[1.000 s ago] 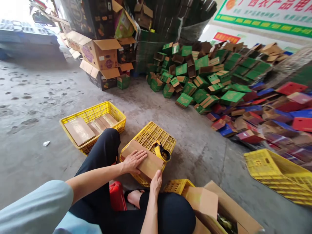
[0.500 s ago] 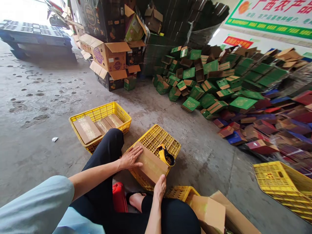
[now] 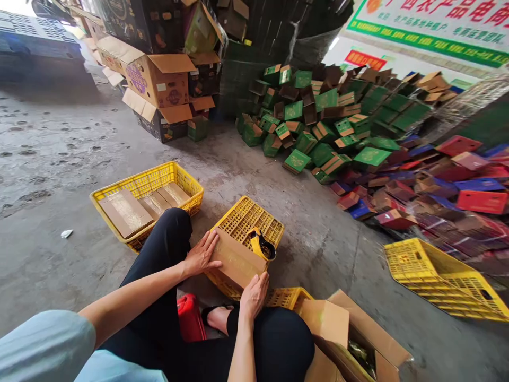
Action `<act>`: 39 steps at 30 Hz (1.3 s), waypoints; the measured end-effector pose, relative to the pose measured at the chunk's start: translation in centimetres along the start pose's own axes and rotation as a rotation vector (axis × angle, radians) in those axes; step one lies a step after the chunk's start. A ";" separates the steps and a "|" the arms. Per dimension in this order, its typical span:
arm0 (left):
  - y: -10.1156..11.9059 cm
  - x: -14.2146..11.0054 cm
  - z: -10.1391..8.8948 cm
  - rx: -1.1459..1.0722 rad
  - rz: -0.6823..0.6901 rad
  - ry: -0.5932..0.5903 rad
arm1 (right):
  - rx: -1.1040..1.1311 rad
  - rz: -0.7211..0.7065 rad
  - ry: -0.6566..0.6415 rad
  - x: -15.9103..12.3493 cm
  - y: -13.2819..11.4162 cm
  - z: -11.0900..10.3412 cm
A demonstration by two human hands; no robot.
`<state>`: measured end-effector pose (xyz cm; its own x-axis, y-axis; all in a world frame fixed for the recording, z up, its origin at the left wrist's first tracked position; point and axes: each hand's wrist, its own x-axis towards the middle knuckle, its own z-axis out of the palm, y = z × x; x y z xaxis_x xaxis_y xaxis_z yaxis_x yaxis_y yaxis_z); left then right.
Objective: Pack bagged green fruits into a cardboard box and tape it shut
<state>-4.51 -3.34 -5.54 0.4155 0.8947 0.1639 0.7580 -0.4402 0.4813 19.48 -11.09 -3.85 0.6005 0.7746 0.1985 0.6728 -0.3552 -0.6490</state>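
Note:
A taped cardboard box (image 3: 239, 257) lies on an upturned yellow plastic crate (image 3: 254, 217) in front of my knees. My left hand (image 3: 202, 253) rests on the box's left end, fingers stretched out over its edge. At the near right corner my right hand (image 3: 254, 295) touches the box with its fingers extended. Neither hand is wrapped round anything. Behind the box, on the crate's right side, sits a yellow-framed tape dispenser (image 3: 261, 245).
A yellow basket (image 3: 186, 178) at left holds several taped boxes. Right of my knee stands an open carton (image 3: 377, 331) with something dark inside. Another yellow crate (image 3: 413, 262) lies farther right. Heaped green boxes (image 3: 326, 135) and stacked cartons (image 3: 165, 87) are behind.
My view has swung to the right, so the scene sits farther left. My right hand's fingers have gone from gripping the box corner to lying flatter along its end.

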 end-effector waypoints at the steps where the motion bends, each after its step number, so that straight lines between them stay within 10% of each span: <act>1: -0.1 0.0 0.0 -0.009 0.010 -0.005 | -0.040 -0.023 0.002 -0.2 0.0 -0.1; 15: -0.6 0.0 0.1 -0.112 0.017 -0.038 | -0.204 -0.119 -0.082 -3.0 -1.5 0.3; 29: -2.4 1.3 -0.5 -0.401 -0.093 -0.181 | -0.183 -0.537 -0.309 -5.9 -10.0 9.3; 34: -2.4 1.3 -0.4 -0.420 -0.112 -0.161 | -0.210 -0.527 -0.319 -5.3 -10.0 7.0; 39: -2.1 1.1 -0.1 -0.404 -0.116 -0.170 | -0.208 -0.272 -0.196 -4.0 -4.1 1.6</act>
<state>-5.69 -1.43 -6.27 0.4413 0.8966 -0.0384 0.5618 -0.2426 0.7909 13.60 -11.88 -3.15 0.3081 0.9330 0.1861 0.8811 -0.2061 -0.4257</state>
